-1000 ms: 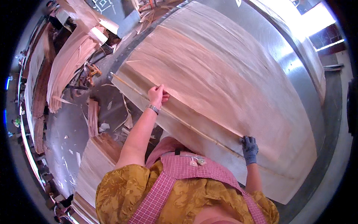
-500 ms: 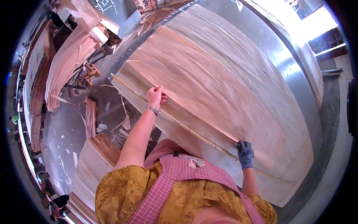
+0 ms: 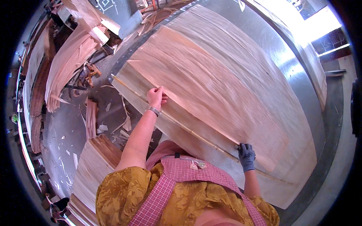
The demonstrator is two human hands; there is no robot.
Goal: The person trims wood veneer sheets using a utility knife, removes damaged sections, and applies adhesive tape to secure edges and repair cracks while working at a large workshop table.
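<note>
A thin pinkish wood veneer sheet (image 3: 203, 83) lies over paler veneer (image 3: 241, 45) on a metal-topped table. My bare left hand (image 3: 156, 98), with a bracelet at the wrist, pinches its near edge between thumb and fingers. Farther right along this edge is my right hand (image 3: 247, 156), in a grey glove, its fingers curled down at the sheet. A small dark spot shows by the gloved fingertips; I cannot make out what it is. Between my body and that edge, a long thin bamboo stick (image 3: 192, 132) lies across the pale veneer, passing beneath my left wrist and near my right.
Stacked veneer (image 3: 94, 169) stands at my left, close to my arm. Scraps and splinters (image 3: 102, 129) litter the floor beyond it. More bent veneer piles (image 3: 71, 62) rise at the far left. The table's metal surface (image 3: 284, 56) shows along the far right.
Both hands have shifted very slightly left, still at the veneer's near edge. The sheets and the bamboo stick look almost unchanged.
</note>
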